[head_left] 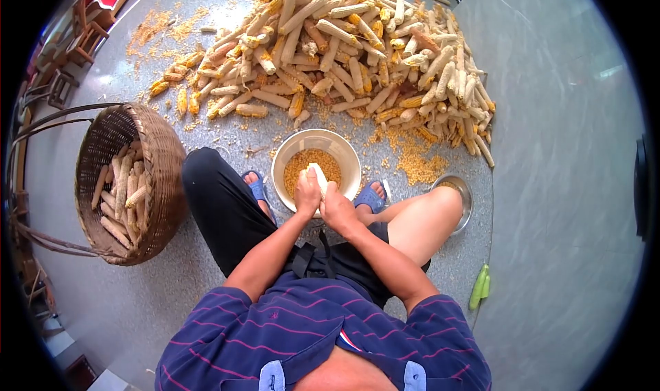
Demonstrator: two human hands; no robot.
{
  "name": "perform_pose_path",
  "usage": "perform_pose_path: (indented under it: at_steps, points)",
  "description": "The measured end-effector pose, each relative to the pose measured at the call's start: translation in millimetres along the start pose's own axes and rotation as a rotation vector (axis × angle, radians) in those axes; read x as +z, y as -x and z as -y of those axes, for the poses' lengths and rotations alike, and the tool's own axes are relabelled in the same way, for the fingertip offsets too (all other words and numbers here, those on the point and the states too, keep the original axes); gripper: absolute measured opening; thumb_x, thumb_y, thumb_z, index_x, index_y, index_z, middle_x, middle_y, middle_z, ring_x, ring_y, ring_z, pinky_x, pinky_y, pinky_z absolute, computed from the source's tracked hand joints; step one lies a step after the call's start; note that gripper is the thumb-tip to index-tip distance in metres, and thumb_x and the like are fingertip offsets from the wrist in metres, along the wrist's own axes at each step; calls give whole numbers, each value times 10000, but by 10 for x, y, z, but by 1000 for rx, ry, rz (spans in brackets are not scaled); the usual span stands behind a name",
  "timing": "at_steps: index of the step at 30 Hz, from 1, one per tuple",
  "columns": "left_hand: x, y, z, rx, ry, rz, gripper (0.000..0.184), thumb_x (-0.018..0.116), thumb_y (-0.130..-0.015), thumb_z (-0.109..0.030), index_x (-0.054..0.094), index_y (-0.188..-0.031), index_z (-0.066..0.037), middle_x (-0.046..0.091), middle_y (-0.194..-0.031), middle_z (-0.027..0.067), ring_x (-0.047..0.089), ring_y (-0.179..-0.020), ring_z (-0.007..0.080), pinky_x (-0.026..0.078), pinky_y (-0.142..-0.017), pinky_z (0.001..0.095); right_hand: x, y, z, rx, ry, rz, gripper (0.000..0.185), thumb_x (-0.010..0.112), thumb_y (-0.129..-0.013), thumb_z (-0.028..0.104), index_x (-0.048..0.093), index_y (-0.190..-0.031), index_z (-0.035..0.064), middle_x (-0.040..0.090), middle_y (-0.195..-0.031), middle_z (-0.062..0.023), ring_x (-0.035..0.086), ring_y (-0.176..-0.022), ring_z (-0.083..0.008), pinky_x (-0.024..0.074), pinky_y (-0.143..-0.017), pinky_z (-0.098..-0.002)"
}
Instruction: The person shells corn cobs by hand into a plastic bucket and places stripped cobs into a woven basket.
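Observation:
A pale corn cob [318,175] is held between my two hands above a white bucket [280,158]. My left hand [306,193] is closed at the cob's left side, with the fingers curled. Lower down and to the right, my right hand [337,209] wraps around the cob's near end. Loose yellow corn kernels [302,160] cover the bottom of the bucket, which stands between my feet. Most of the cob's surface is hidden by my fingers.
A large heap of corn cobs [344,47] lies ahead. At left stands a wicker basket [161,212] with several bare cobs inside. Scattered kernels [412,160] lie on the floor. A metal bowl [467,209] is beside my right knee, a green object [478,288] farther back. Wooden stools [86,37] stand upper left.

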State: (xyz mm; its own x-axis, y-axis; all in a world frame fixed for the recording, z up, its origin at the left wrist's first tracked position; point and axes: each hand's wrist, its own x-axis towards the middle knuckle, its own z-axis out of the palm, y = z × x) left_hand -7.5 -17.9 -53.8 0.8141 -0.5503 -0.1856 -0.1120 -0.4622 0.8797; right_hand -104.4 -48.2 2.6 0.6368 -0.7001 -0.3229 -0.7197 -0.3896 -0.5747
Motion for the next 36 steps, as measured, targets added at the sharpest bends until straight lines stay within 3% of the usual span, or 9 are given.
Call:
perform_pose_path:
  at_steps: [6,9,11,15,19,22,26,31,36]
  points:
    - [-18,-31,32,115,97,-34,392,391,-953,-335,551,-819,-3,589,-741,259,564,-730,455,426,-619,488,-31,-26,-85,4,-253,10,363,580,-805,245,404,-980,-20,583,-829,-319,579,-814,-466,450,-694,-516]
    - [-40,-75,55,86,103,27,326,407,-939,-264,568,-838,2,609,-748,221,588,-707,395,443,-623,429,-31,-14,-69,14,-301,-17,380,590,-808,255,410,-1018,-5,584,-865,-311,573,-845,-465,449,-715,-506]
    - [23,-102,144,-26,410,61,282,413,-908,-201,590,-867,14,618,-755,160,599,-714,282,448,-663,366,-64,19,-58,59,-286,-9,387,591,-812,252,412,-1051,6,586,-903,-301,573,-868,-455,453,-728,-496]
    - [-43,-211,161,63,519,41,292,422,-912,-183,612,-934,38,609,-779,59,565,-768,149,433,-727,279,-107,9,-109,-129,-94,-154,422,587,-812,225,403,-1145,41,567,-1012,-259,560,-942,-419,452,-768,-471]
    - [-122,-173,56,-132,544,129,318,442,-946,-235,617,-941,30,610,-800,35,546,-709,126,438,-672,270,-104,-24,-158,-192,2,-207,433,584,-805,231,396,-1145,41,560,-1013,-250,566,-917,-415,453,-751,-483]
    - [-93,-162,9,-239,824,154,350,457,-958,-278,619,-881,22,601,-750,23,517,-628,118,425,-592,282,-112,17,-75,-81,-45,-98,402,571,-824,262,402,-1118,46,573,-981,-258,572,-887,-427,459,-731,-494]
    - [-48,-209,178,-50,564,87,313,473,-946,-236,624,-834,14,591,-691,12,500,-588,102,410,-535,284,-155,20,11,-18,-74,12,369,569,-844,238,399,-1098,32,573,-920,-288,568,-850,-453,459,-694,-485]
    - [-47,-196,168,67,373,-6,281,475,-937,-214,635,-883,10,605,-709,18,519,-600,99,437,-548,266,-1,-69,-150,-81,-498,7,397,586,-832,300,441,-1080,26,609,-886,-257,587,-846,-436,469,-703,-459]
    - [-228,-124,-145,-293,830,195,269,474,-940,-221,640,-986,-14,619,-776,24,590,-651,110,488,-613,235,-83,-49,-169,-71,-344,-5,379,611,-819,273,464,-1084,45,614,-871,-239,601,-826,-416,471,-698,-446]
